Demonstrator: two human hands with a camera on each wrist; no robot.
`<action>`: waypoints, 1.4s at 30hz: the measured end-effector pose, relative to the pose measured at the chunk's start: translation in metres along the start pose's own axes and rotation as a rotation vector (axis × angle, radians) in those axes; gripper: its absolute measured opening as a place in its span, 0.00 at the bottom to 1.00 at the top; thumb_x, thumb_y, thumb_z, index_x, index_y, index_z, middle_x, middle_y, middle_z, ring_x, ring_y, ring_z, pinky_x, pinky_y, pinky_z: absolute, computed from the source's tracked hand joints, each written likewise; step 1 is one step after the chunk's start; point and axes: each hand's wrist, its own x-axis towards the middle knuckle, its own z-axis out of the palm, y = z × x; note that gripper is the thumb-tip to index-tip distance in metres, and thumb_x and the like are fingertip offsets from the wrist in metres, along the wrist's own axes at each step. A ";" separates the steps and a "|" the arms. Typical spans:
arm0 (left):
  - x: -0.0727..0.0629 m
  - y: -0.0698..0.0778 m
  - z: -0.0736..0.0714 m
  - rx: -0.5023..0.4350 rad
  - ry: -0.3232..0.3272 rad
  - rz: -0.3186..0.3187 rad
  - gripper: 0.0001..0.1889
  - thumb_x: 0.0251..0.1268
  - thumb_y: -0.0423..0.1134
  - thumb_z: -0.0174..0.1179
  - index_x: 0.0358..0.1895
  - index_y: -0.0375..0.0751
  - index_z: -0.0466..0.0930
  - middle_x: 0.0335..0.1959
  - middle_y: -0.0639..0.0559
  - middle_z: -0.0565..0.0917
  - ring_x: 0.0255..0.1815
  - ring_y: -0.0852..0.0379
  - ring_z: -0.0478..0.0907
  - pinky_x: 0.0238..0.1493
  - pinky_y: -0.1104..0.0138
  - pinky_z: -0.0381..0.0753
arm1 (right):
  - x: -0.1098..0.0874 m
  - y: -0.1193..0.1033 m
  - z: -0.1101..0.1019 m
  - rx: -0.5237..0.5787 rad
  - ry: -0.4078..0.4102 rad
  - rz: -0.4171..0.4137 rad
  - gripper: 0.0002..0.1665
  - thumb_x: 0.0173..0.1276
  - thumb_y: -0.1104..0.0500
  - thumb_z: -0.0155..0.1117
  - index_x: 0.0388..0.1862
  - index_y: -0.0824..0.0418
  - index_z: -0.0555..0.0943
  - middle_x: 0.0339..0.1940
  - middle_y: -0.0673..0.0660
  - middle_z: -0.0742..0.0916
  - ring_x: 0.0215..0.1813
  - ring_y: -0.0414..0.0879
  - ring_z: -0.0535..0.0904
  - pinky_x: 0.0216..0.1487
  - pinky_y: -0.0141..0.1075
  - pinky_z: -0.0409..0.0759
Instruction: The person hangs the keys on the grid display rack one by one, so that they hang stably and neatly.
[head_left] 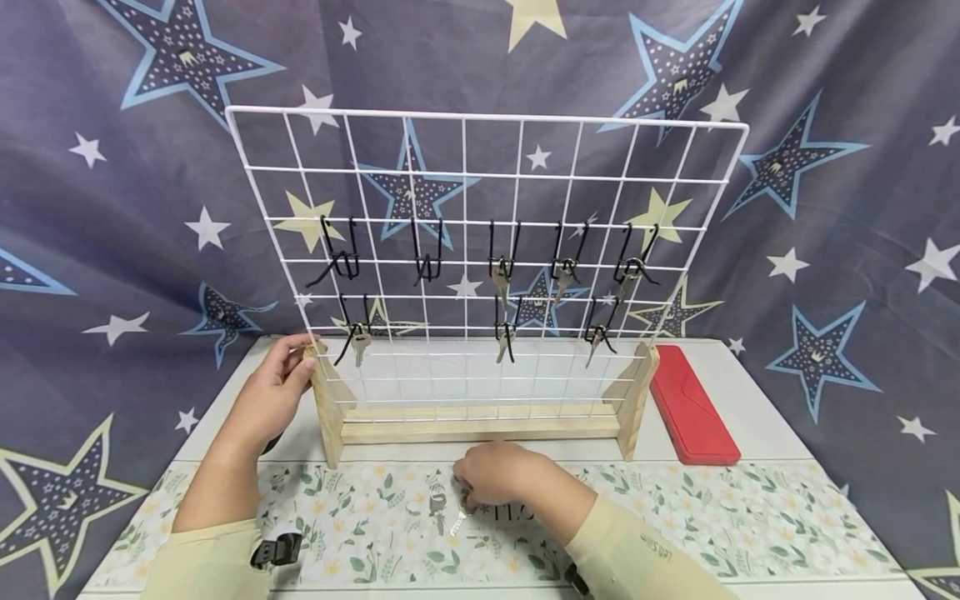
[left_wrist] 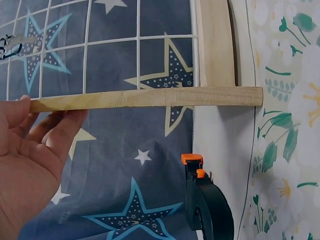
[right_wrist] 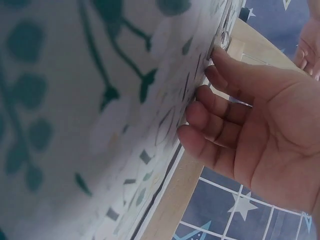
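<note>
My left hand (head_left: 273,396) holds the upper end of the left wooden side support (left_wrist: 145,97) of a rack, thumb on one face and fingers on the other. My right hand (head_left: 498,473) is down on the floral mat, fingers curled with the tips at its surface. From under those fingertips sticks out a small metal key (head_left: 458,523); its upper part is hidden by the hand. Just left of it lies another key (head_left: 438,505) with a ring. In the right wrist view the curled fingers (right_wrist: 197,117) meet the mat edge-on.
A white wire grid (head_left: 491,177) rises from the wooden base (head_left: 480,429). Black hooks (head_left: 427,267) hang on it in two rows, several carrying keys (head_left: 362,343). Right of the rack lies a red case (head_left: 693,408). A star-patterned curtain (head_left: 847,275) stands behind.
</note>
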 end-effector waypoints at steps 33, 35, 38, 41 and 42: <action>0.000 0.001 -0.001 -0.030 -0.019 0.004 0.23 0.82 0.42 0.38 0.73 0.37 0.53 0.69 0.34 0.68 0.69 0.37 0.67 0.65 0.56 0.71 | -0.017 0.018 -0.038 0.284 0.293 -0.240 0.11 0.73 0.54 0.60 0.28 0.45 0.75 0.24 0.39 0.76 0.26 0.32 0.70 0.29 0.24 0.74; 0.000 0.000 -0.001 -0.028 -0.019 0.006 0.23 0.82 0.42 0.38 0.73 0.37 0.53 0.69 0.34 0.68 0.69 0.37 0.67 0.65 0.56 0.71 | -0.019 0.018 -0.042 0.353 0.310 -0.237 0.09 0.74 0.53 0.59 0.30 0.45 0.76 0.23 0.39 0.76 0.25 0.32 0.70 0.28 0.25 0.74; 0.000 0.000 -0.001 -0.025 -0.019 0.005 0.24 0.82 0.42 0.38 0.73 0.37 0.53 0.69 0.34 0.69 0.69 0.37 0.67 0.65 0.56 0.71 | -0.022 0.017 -0.048 0.469 0.344 -0.248 0.07 0.75 0.52 0.58 0.34 0.45 0.78 0.23 0.41 0.78 0.25 0.33 0.72 0.28 0.26 0.77; 0.000 0.000 -0.001 -0.028 -0.021 -0.002 0.24 0.82 0.42 0.38 0.73 0.37 0.53 0.69 0.34 0.68 0.70 0.37 0.67 0.66 0.55 0.70 | -0.025 0.016 -0.055 0.584 0.384 -0.260 0.06 0.75 0.50 0.57 0.37 0.47 0.80 0.25 0.43 0.81 0.28 0.36 0.78 0.29 0.28 0.80; 0.000 0.000 -0.001 -0.029 -0.021 -0.004 0.24 0.82 0.42 0.38 0.74 0.37 0.53 0.69 0.34 0.68 0.70 0.37 0.67 0.66 0.55 0.70 | -0.026 0.016 -0.056 0.625 0.401 -0.266 0.07 0.75 0.50 0.57 0.38 0.48 0.80 0.26 0.45 0.83 0.29 0.38 0.79 0.30 0.29 0.81</action>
